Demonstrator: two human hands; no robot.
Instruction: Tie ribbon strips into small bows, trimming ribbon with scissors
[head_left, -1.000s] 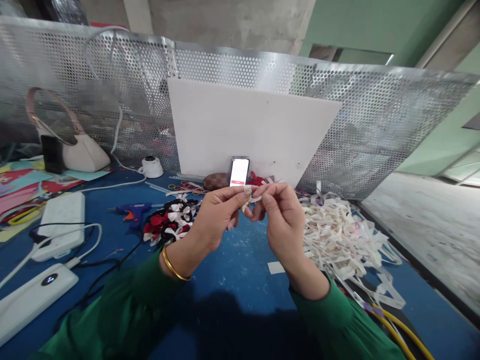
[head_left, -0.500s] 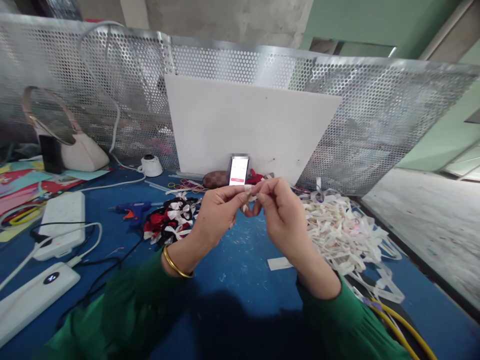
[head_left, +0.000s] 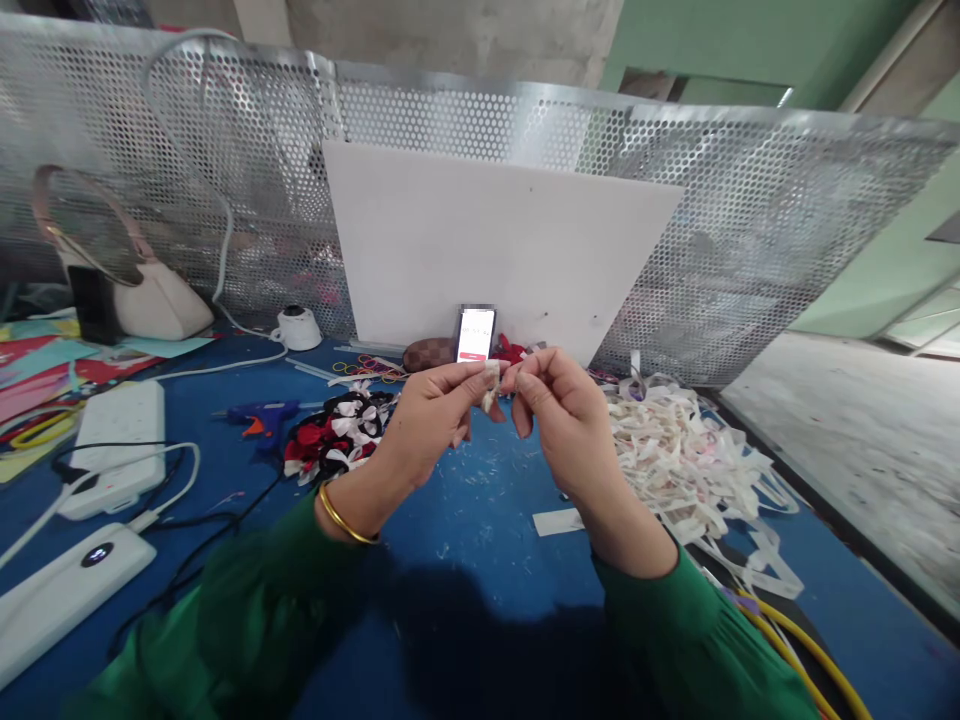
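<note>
- A small piece of white ribbon (head_left: 491,388) is pinched between two bare hands, raised above the blue worktop (head_left: 480,520) just in front of a phone (head_left: 475,335).
- The left hand (head_left: 426,425) grips the ribbon's left side between thumb and forefinger, its other fingers curled beneath; a gold bangle (head_left: 341,515) circles the wrist above a green sleeve (head_left: 262,610).
- The right hand (head_left: 566,425) clamps the ribbon's right side with its fingertips, nearly touching the left hand's fingertips.
- The phone stands upright, its screen lit, just behind the hands, leaning on a white board (head_left: 495,260) propped against a perforated metal screen (head_left: 750,220).
- A brown patterned pouch (head_left: 429,354) lies just left of the phone, with loose rubber bands (head_left: 364,370) further left of it.
- Left of the phone and nearer the person, a heap of finished bows (head_left: 334,440) in black, red and white sits on the worktop, beside the left hand.
- A blue glue gun (head_left: 259,415) lies left of the bows.
- Right of the phone, a large tangle of cream ribbon strips (head_left: 690,465) spreads across the worktop, just beside the right hand.
- Far left of the phone rest a white power strip (head_left: 120,440), a white power bank (head_left: 64,590), and a pale handbag (head_left: 142,300) against the screen.
- Yellow cables (head_left: 795,650) run along the worktop's near right edge.
</note>
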